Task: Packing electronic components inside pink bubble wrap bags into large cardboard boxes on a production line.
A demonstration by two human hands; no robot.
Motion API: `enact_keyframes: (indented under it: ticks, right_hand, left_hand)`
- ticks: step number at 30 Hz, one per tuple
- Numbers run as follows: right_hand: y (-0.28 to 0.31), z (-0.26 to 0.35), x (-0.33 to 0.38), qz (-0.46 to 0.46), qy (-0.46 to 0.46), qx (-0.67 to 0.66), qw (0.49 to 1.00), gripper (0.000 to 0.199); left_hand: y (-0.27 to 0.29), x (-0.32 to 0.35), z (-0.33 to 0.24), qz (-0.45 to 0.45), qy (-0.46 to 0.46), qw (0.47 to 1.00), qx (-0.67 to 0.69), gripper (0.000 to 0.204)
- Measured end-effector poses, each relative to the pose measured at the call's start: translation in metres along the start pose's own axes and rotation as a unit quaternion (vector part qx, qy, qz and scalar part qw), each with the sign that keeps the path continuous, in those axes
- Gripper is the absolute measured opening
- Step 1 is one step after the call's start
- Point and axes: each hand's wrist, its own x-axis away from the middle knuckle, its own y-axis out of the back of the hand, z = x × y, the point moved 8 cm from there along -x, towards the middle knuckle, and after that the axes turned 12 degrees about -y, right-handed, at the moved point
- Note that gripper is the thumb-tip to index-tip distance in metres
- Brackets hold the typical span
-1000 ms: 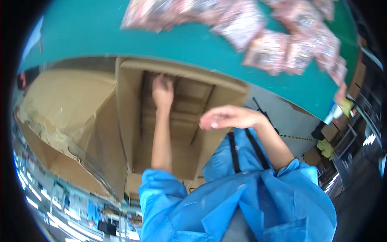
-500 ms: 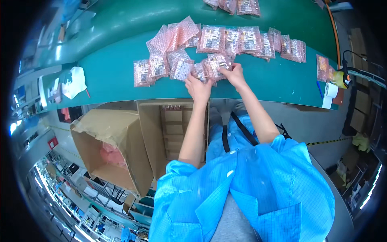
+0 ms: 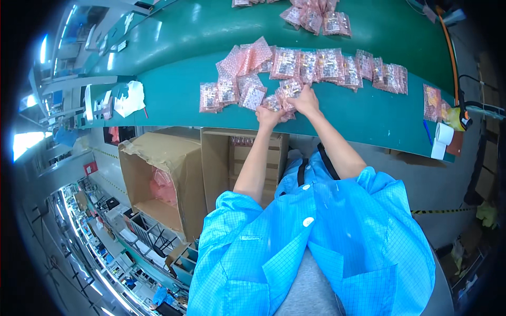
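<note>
Pink bubble-wrap packets with what look like small circuit boards inside lie along the green table. My right hand (image 3: 307, 101) is closed on the edge of one bubble-wrap packet (image 3: 290, 88), thumb toward me. Close by on its left, my left hand (image 3: 268, 117) has its fingers closed on the near edge of a smaller bubble-wrap packet (image 3: 272, 102). Another bubble-wrap packet (image 3: 287, 114) lies partly hidden between the two hands. Just left of them, a packet with a pale face (image 3: 253, 98) rests on the table.
A row of wrapped packets (image 3: 329, 64) runs behind my hands, with loose pink bubble wrap (image 3: 245, 59) at its left. Open cardboard boxes (image 3: 190, 174) stand below the table's front edge. A white tape roll (image 3: 444, 134) and blue pen (image 3: 427, 131) lie at the right.
The view has shifted, so the table and packets appear further right and slightly lower. Both hands stay at the same packets, with only slight finger movement.
</note>
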Motion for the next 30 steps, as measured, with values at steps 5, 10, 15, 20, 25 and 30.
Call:
enact_keyframes:
  ticks: [5, 10, 15, 20, 25, 30]
  right_hand:
    - [-0.007, 0.035, 0.009, -0.085, 0.146, 0.025, 0.985, 0.071]
    - [-0.018, 0.068, 0.022, -0.023, 0.303, 0.075, 0.95, 0.067]
    - [-0.021, 0.072, 0.023, 0.032, 0.324, 0.048, 0.944, 0.039]
    - [-0.065, 0.038, -0.038, 0.306, 0.144, 0.004, 0.941, 0.042]
    - [-0.051, 0.04, -0.032, 0.271, 0.155, -0.037, 0.949, 0.058]
    - [-0.006, 0.016, -0.006, 0.217, 0.143, -0.119, 0.958, 0.054]
  left_hand:
    - [-0.003, -0.007, 0.01, -0.08, -0.017, 0.995, 0.06, 0.096]
    - [0.002, 0.008, 0.01, -0.047, -0.019, 0.982, 0.182, 0.079]
    - [-0.025, 0.018, 0.037, -0.1, 0.037, 0.991, 0.081, 0.1]
    - [-0.01, 0.05, 0.002, -0.103, 0.11, 0.985, 0.081, 0.088]
    - [-0.001, 0.059, -0.011, -0.083, 0.132, 0.986, 0.054, 0.085]
    - [-0.003, 0.066, -0.023, -0.099, 0.119, 0.988, -0.025, 0.085]
